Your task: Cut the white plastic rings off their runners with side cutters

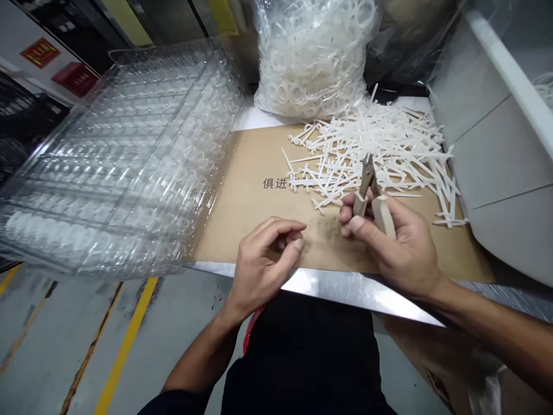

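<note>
The right hand [391,242] is closed around a pair of snips [367,178], gripping their beige handles between thumb and fingers, with the metal head pointing up and away at the near edge of a pile of white plastic runners [371,150]. The snips appear to hold nothing between their blades, though the fingers hide part of the tool. The left hand [268,259] hangs just apart from it above the cardboard sheet [242,225], its fingers loosely curled toward the thumb; whether they pinch some small piece cannot be told from this view. The runners lie in a loose, crisscrossed heap on the cardboard, which rests on a steel-edged surface [328,285]. Beyond the pile stands a clear bag of white plastic rings [311,57], and a large grey bin [496,144] rises along the right side. Stacked clear plastic trays [125,155] lie to the left, overlapping the edge of the cardboard, with white rings in their nearest row [52,230]. Below the surface, yellow lines mark a grey floor [125,346].
</note>
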The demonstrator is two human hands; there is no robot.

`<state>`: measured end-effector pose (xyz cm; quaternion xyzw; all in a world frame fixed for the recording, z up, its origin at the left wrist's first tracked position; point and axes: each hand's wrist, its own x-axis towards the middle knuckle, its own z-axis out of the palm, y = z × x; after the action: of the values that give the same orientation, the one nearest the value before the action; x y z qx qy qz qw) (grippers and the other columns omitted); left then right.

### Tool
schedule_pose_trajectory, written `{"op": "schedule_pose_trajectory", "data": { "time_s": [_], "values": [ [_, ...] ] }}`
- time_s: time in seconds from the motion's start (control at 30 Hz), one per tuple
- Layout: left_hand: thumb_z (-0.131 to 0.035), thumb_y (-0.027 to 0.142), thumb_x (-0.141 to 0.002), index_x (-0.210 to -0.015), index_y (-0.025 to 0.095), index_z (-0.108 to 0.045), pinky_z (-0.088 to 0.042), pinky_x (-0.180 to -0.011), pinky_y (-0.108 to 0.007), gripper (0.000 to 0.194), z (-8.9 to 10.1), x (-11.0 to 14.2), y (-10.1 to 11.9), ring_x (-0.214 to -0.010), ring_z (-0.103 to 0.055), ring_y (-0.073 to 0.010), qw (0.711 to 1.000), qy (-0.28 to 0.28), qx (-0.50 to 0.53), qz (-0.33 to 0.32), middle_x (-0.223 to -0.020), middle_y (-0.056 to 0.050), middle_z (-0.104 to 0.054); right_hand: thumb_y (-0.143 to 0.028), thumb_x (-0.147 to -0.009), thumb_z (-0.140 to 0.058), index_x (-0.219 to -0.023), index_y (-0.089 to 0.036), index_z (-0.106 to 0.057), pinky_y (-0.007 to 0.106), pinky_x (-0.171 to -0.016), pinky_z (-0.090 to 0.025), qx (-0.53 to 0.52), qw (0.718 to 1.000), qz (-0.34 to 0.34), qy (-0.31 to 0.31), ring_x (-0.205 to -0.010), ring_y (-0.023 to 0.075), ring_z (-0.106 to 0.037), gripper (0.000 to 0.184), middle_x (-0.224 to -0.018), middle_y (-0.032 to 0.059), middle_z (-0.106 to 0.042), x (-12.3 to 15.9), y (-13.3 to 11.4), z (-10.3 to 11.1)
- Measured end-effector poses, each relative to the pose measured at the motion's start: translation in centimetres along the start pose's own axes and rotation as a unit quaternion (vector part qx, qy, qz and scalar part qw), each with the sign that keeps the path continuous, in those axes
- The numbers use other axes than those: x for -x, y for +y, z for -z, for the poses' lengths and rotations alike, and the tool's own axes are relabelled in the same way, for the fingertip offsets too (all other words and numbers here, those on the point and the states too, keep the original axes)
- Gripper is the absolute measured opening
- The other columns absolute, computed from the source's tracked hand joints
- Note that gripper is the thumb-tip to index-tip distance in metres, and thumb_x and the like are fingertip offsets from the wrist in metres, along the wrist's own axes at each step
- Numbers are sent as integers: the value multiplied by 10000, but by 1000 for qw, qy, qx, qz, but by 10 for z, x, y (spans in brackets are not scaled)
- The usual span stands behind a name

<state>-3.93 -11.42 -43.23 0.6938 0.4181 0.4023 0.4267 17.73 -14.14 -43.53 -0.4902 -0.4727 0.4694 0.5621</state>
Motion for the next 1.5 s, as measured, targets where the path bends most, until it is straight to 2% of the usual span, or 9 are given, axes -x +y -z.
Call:
{"op": "schedule_pose_trajectory", "data": {
  "time_s": [0.13, 0.37, 0.67, 0.73, 0.9, 1.0, 1.1, 1.27, 1.5],
  "values": [
    [-638, 162, -974, -1202, 150, -692, -529, -820, -284, 235, 1, -11, 0, -878, -626, -137, 971, -45, -202, -117, -1013, -61, -680, -252, -938, -737, -1102, -239, -699, 365, -742, -607, -27, 996, 56, 62, -786, 188, -669, 169, -1003, 40, -697, -9, 0, 7],
    [-559, 222, -1021, -1264, 158, -658, -538, -872, -340, 270, -19, -30, 6, -963, -650, -189, 940, -103, -283, -160, -1063, -76, -664, -355, -971, -688, -1139, -285, -668, 407, -765, -622, 49, 970, 184, 151, -856, 228, -706, 183, -1019, 52, -673, -30, -5, 27],
    [-525, 283, -1033, -1001, 170, -665, -431, -694, -339, 183, -70, -52, 25, -877, -599, -219, 848, -185, -477, -141, -1066, -96, -645, -272, -922, -670, -1093, -244, -629, 419, -798, -622, 82, 969, 193, 133, -822, 218, -671, 178, -935, 43, -653, -37, -4, 32],
    [-502, 240, -1032, -954, 161, -648, -417, -687, -337, 184, -69, -51, 25, -860, -593, -213, 853, -185, -469, -137, -1038, -98, -644, -238, -914, -664, -1081, -240, -638, 407, -784, -614, 76, 968, 200, 134, -800, 208, -661, 170, -931, 39, -658, -37, -3, 32],
    [-562, 169, -992, -876, 170, -602, -453, -738, -290, 122, -42, -38, 14, -799, -588, -146, 945, -141, -273, -110, -876, -23, -642, -216, -888, -679, -1046, -231, -656, 369, -724, -583, 64, 973, 182, 122, -735, 186, -644, 160, -898, 25, -673, -37, -5, 30],
    [-596, 151, -954, -884, 182, -609, -461, -723, -275, 78, -30, -31, 4, -773, -594, -134, 961, -116, -236, -83, -856, -3, -650, -215, -862, -694, -1046, -228, -656, 344, -700, -573, 61, 978, 166, 109, -738, 181, -648, 188, -898, 17, -672, -36, -5, 28],
    [-591, 189, -967, -1021, 188, -616, -505, -786, -298, 60, -30, -26, 4, -841, -622, -157, 955, -125, -250, -103, -937, -22, -653, -207, -842, -698, -1048, -212, -659, 327, -662, -553, 68, 980, 161, 98, -716, 174, -634, 210, -880, 13, -666, -37, -2, 27],
    [-637, 366, -991, -1322, 211, -574, -545, -918, -404, 371, -36, -11, 26, -1048, -619, -245, 902, -230, -315, -184, -1172, -96, -628, -214, -859, -681, -1063, -215, -658, 314, -612, -524, 74, 980, 159, 96, -680, 168, -616, 205, -858, 6, -660, -39, 3, 28],
    [-478, 263, -1062, -1092, 168, -682, -563, -850, -382, 227, -39, -4, 29, -961, -638, -229, 867, -324, -347, -149, -1033, -89, -638, -246, -862, -696, -1071, -224, -666, 323, -639, -557, 102, 983, 125, 91, -699, 182, -635, 212, -877, 19, -674, -36, 2, 27]
  ]
}}
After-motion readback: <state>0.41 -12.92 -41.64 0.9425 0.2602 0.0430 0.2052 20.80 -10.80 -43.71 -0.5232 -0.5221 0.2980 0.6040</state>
